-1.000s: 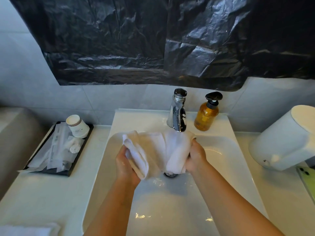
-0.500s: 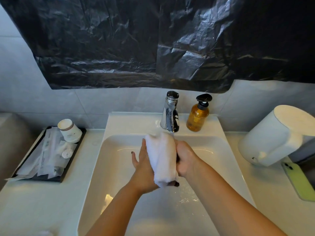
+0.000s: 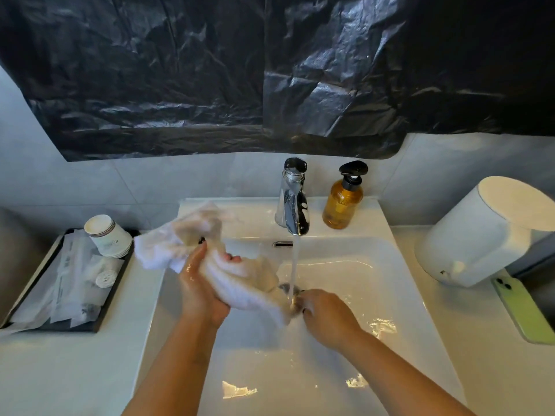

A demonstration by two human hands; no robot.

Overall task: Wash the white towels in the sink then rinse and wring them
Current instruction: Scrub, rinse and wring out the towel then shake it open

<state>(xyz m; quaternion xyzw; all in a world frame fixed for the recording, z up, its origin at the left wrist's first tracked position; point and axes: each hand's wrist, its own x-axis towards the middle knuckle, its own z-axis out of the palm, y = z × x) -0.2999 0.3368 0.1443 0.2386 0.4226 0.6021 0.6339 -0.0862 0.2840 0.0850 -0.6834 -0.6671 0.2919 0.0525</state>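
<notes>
A wet white towel [image 3: 240, 280] stretches across the left half of the white sink [image 3: 375, 280]. My left hand [image 3: 199, 289] grips its middle, and a blurred loose end [image 3: 180, 238] flaps up over the sink's left rim. My right hand [image 3: 324, 313] pinches the towel's lower end under the water stream [image 3: 294, 265] that runs from the chrome faucet [image 3: 292, 199]. The drain is mostly hidden behind the towel and the stream.
An amber soap pump bottle [image 3: 344, 199] stands right of the faucet. A black tray [image 3: 60, 283] with a paper cup [image 3: 105, 235] and wrapped items sits on the left counter. At right are a white cylindrical appliance [image 3: 486, 232] and a green phone [image 3: 525, 310]. Black plastic covers the wall above.
The towel was bunched upright between both hands. Now it is pulled out sideways, with my left hand moved left and my right hand lower, holding the end under the stream.
</notes>
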